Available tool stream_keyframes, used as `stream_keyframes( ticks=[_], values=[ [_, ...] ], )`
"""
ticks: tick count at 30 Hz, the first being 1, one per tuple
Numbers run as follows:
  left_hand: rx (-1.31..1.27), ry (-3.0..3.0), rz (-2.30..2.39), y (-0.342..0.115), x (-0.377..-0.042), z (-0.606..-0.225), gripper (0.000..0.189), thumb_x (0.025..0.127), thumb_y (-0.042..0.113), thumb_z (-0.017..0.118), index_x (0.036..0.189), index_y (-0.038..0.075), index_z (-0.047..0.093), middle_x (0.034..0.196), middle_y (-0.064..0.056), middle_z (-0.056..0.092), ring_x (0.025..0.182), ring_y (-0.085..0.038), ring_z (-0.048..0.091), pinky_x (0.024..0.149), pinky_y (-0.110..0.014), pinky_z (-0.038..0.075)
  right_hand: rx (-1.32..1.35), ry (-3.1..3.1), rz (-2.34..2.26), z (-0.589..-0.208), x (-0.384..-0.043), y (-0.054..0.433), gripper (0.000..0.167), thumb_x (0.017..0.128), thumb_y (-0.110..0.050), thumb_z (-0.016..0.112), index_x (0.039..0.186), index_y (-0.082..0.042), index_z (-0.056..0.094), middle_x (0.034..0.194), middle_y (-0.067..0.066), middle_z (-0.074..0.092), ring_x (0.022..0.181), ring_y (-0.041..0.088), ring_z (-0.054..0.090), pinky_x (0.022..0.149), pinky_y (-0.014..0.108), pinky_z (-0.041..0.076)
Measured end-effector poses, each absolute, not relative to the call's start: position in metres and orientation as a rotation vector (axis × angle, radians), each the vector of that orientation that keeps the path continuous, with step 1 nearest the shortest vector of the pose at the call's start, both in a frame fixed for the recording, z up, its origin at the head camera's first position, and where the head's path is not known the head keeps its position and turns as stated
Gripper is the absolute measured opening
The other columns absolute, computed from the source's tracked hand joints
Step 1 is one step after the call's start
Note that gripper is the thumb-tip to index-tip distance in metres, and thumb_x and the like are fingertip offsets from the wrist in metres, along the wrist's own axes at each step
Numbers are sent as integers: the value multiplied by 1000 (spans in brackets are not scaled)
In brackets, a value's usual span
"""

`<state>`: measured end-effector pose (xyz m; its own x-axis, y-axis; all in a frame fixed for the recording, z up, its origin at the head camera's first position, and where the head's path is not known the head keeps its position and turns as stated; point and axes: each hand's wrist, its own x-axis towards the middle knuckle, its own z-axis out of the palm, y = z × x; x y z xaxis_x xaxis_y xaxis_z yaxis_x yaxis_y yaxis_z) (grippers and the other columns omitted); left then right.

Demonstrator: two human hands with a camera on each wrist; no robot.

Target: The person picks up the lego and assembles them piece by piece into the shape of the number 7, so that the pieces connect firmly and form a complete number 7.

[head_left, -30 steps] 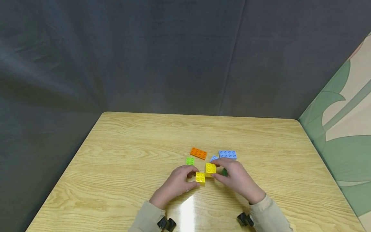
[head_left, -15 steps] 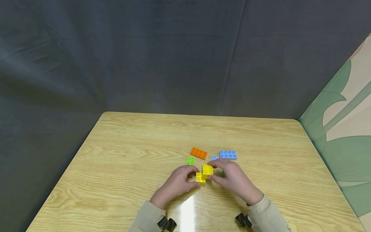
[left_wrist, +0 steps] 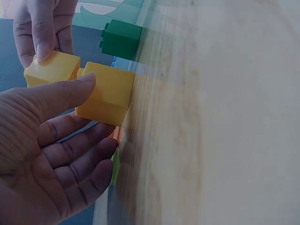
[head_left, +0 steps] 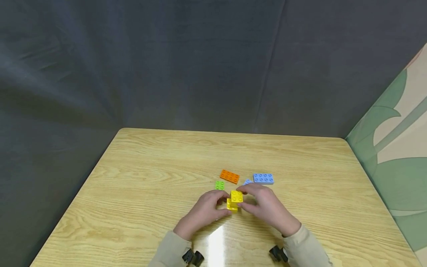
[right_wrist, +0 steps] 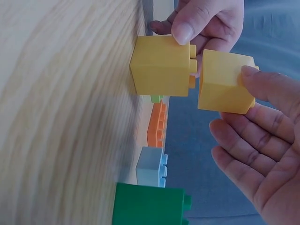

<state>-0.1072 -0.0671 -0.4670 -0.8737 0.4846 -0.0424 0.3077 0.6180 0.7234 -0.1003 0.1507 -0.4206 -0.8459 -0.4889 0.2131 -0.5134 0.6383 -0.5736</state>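
Observation:
Thumb and fingers of my left hand (head_left: 205, 210) pinch a yellow toy brick (right_wrist: 161, 65) that stands on the table, studs up. My right hand (head_left: 267, 205) grips a second yellow brick (head_left: 237, 196) by its sides, right above the first and shifted a little to the right. The right wrist view shows a narrow gap between the lower studs and the upper brick's underside, and the upper brick is slightly tilted there. A dark green brick (left_wrist: 123, 40) stands beyond the yellow pair in the left wrist view; my right hand covers it in the head view.
Behind the hands lie an orange eight-stud brick (head_left: 229, 176), a small lime green brick (head_left: 219, 185) and a blue eight-stud brick (head_left: 263, 178). A smaller light blue brick (head_left: 247, 181) is partly hidden by my right hand. The wooden table (head_left: 133, 178) ends at a dark curtain (head_left: 200, 74).
My right hand has carried its yellow brick leftward, from beside the other yellow brick to over it. The left hand and its brick have stayed in place.

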Motion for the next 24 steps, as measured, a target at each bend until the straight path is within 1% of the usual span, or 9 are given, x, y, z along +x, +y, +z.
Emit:
stream_keyframes(
  ticks=[6,10,16,24],
  values=[
    [648,2609,1108,-67,-107,-467,40,84,33,78,117,14,65,105,7,63,92,-9,56,80,-26,49,867,-2806,1024,-421,-100,148,34,82,-16,80,113,-9,69,108,1,70,95,20,65,80,38,56],
    [649,2613,1106,-67,-107,-467,41,84,33,78,117,13,64,105,7,63,92,-8,56,80,-26,50,873,-2800,1047,-421,-100,147,34,82,-15,80,113,-9,69,107,2,69,95,21,65,79,41,56],
    [660,2624,1094,-68,-107,-467,42,84,34,77,118,13,64,106,6,63,93,-8,56,81,-26,50,863,-2821,1066,-423,-100,146,33,82,-15,79,113,-9,69,107,1,69,95,21,64,80,40,56],
    [674,2622,1100,-68,-107,-466,33,85,33,77,110,16,64,99,8,62,88,-9,54,78,-25,48,850,-2857,1074,-424,-100,144,33,83,-17,79,114,-8,69,109,1,69,96,20,64,82,40,55]
  ],
)
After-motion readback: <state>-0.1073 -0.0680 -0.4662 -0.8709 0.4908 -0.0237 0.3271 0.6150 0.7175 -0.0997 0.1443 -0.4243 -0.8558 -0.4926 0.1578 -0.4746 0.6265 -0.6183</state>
